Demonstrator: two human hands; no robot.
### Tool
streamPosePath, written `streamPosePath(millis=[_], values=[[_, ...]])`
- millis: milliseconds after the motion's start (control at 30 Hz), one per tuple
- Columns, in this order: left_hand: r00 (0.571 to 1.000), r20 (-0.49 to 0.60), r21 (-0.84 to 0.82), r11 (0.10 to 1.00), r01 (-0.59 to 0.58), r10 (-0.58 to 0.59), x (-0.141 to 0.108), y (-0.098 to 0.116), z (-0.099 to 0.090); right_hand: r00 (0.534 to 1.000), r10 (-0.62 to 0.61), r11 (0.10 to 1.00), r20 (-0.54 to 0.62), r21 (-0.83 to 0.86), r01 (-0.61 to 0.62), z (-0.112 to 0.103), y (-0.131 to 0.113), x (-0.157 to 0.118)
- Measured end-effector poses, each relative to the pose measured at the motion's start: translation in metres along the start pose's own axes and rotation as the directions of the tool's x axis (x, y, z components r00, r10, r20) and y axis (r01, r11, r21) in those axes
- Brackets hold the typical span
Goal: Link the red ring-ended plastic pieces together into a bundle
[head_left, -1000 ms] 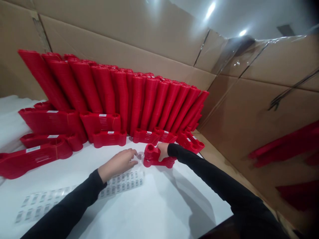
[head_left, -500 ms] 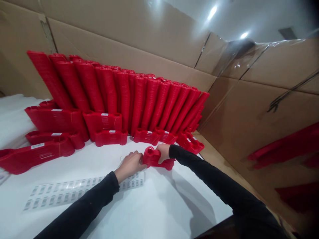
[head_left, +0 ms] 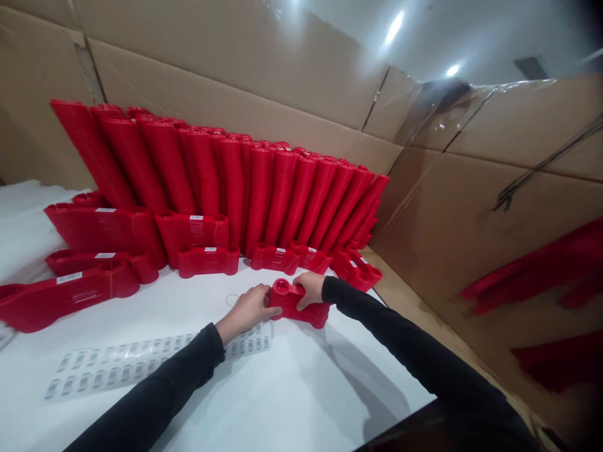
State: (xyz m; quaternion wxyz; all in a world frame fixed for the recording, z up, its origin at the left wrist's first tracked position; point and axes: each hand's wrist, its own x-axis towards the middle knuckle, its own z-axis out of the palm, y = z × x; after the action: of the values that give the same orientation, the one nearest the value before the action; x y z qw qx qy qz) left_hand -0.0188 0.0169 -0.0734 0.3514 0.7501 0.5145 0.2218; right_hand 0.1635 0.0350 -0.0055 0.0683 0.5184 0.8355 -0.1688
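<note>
At a holding step, the left hand (head_left: 247, 309) pinches the left end of the red stack (head_left: 293, 309), the right hand (head_left: 309, 289) its top; moving it calls for steady support.

1. Your camera sits on your head; it looks forward and down;
2. it is near your left hand (head_left: 249, 312) and right hand (head_left: 311, 289); it sees the white table (head_left: 282, 395) and brown card wall (head_left: 226, 94).
</note>
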Motion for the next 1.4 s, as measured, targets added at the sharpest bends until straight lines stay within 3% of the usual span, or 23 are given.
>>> streamPosePath(millis=[233, 533, 833, 1167, 1400], values=[[0.998, -0.04, 0.127, 0.991, -0.044, 0.05, -0.004, 0.001, -0.001, 0.998, -0.029, 0.992, 0.056, -0.119, 0.036, -0.005, 0.009, 0.01], [0.988, -0.149, 0.277, 0.961, 0.015, 0.028, 0.002, -0.004, -0.018, 0.995, -0.074, 0.982, -0.069, -0.181, 0.06, -0.005, -0.002, 0.039], [0.99, -0.14, 0.249, 0.969, 0.005, 0.031, 0.006, -0.021, -0.026, 0.989, -0.116, 0.98, -0.089, -0.175, 0.099, -0.016, -0.001, 0.046], [0.992, -0.123, 0.195, 0.981, 0.02, 0.004, 0.008, -0.02, -0.025, 0.992, -0.111, 0.981, -0.065, -0.166, 0.099, -0.008, -0.001, 0.044], [0.988, -0.147, 0.178, 0.984, -0.024, 0.051, 0.01, -0.025, -0.023, 0.991, -0.109, 0.979, -0.075, -0.18, 0.094, -0.014, 0.001, 0.042]])
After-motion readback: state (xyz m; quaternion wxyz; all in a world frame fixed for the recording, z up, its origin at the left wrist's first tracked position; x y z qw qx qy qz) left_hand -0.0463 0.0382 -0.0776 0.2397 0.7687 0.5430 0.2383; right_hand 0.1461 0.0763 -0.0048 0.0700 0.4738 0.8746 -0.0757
